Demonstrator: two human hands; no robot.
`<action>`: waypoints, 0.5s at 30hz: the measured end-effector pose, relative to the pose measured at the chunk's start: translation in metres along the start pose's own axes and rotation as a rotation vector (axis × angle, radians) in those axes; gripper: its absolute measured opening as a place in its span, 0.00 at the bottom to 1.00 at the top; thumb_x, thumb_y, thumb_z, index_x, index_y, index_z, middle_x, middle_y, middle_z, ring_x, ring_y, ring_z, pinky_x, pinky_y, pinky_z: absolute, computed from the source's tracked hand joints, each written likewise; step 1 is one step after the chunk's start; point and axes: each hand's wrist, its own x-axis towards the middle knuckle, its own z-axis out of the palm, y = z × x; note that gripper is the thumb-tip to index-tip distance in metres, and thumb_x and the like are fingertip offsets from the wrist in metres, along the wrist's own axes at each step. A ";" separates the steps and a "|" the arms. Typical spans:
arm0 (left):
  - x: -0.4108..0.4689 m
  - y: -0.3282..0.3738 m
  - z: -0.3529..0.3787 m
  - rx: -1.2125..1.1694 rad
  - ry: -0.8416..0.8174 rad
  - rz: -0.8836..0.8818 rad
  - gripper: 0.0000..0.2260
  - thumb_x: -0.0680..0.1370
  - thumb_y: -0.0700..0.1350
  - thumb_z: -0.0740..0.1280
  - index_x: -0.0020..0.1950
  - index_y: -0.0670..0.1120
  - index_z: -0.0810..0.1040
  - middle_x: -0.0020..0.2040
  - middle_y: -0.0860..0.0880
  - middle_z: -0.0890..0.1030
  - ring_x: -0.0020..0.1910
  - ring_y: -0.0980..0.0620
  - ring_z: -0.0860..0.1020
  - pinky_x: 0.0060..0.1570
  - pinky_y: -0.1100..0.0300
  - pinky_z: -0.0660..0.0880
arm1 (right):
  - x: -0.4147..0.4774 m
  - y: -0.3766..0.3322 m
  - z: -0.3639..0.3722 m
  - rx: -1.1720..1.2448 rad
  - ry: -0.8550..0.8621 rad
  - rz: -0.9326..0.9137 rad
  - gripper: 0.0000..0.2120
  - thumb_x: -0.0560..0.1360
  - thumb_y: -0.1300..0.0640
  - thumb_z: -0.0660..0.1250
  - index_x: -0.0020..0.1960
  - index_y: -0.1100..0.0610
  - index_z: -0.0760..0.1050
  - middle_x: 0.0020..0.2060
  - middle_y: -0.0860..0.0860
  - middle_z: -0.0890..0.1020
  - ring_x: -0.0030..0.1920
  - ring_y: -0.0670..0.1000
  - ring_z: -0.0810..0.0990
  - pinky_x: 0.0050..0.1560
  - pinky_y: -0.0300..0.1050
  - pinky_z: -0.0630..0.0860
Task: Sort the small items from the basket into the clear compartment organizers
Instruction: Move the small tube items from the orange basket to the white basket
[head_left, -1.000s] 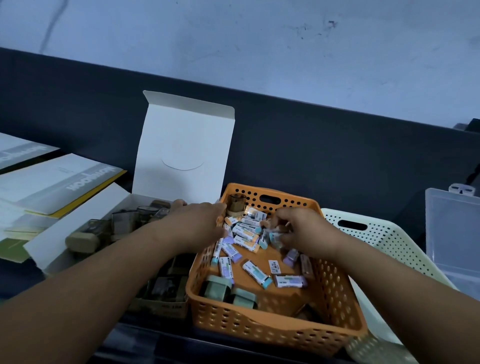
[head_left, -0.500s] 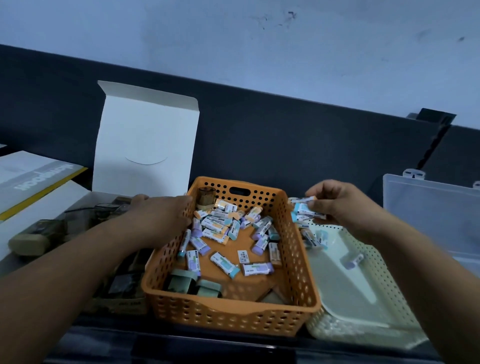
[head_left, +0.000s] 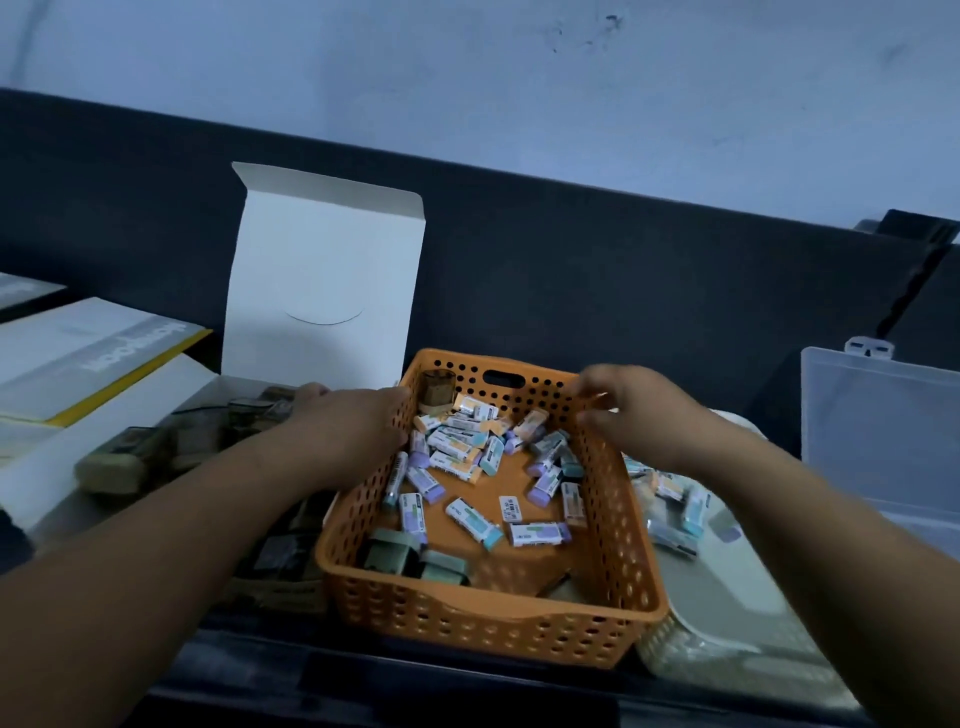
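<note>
I watched the left hand (head_left: 348, 436) at centre left of the frame, on the left wall of the orange basket (head_left: 488, 618). Its fingers were bent over the rim and its thumb stayed outside, so it was holding the basket by that wall. The right hand (head_left: 639, 415) hung over the basket's far right corner. Its fingers were loosely curled and I could see nothing between them.

The basket sat at lower centre. A scatter of small wrapped items (head_left: 472, 517) lay on its floor, thickest toward the far side. A small jar (head_left: 436, 389) stood upright in the far left corner, and some greenish blocks (head_left: 395, 545) lay against the near wall.

Just right of it, touching or nearly so, stood a white basket (head_left: 727, 660). A few more of the wrapped pieces (head_left: 675, 514) lay along its left side. The clear organizer (head_left: 883, 431) sat at the right edge of the frame with its lid raised. I could not make out any compartments or contents in it.

At left, an open white box (head_left: 322, 270) had its lid standing up, with dark things inside that were too dim to identify. Printed booklets (head_left: 88, 353) lay at the far left edge.
</note>
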 end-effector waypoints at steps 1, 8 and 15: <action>0.001 -0.001 0.001 0.000 0.001 0.000 0.17 0.83 0.49 0.50 0.72 0.55 0.62 0.67 0.50 0.75 0.65 0.47 0.72 0.66 0.50 0.57 | 0.005 -0.014 0.007 -0.008 -0.067 -0.036 0.12 0.76 0.57 0.67 0.59 0.48 0.76 0.55 0.46 0.79 0.55 0.48 0.77 0.54 0.45 0.75; 0.004 -0.006 0.006 -0.004 0.016 0.013 0.18 0.83 0.49 0.51 0.73 0.55 0.60 0.68 0.50 0.74 0.65 0.47 0.71 0.67 0.48 0.56 | 0.041 -0.065 0.056 -0.170 -0.411 -0.093 0.17 0.76 0.46 0.67 0.63 0.49 0.73 0.57 0.49 0.78 0.53 0.51 0.76 0.52 0.47 0.74; 0.006 -0.010 0.010 -0.035 0.024 0.015 0.17 0.82 0.50 0.53 0.71 0.55 0.62 0.64 0.50 0.76 0.63 0.47 0.73 0.66 0.48 0.56 | 0.048 -0.064 0.081 -0.469 -0.405 -0.266 0.19 0.72 0.47 0.71 0.58 0.51 0.70 0.52 0.51 0.75 0.49 0.54 0.75 0.45 0.46 0.72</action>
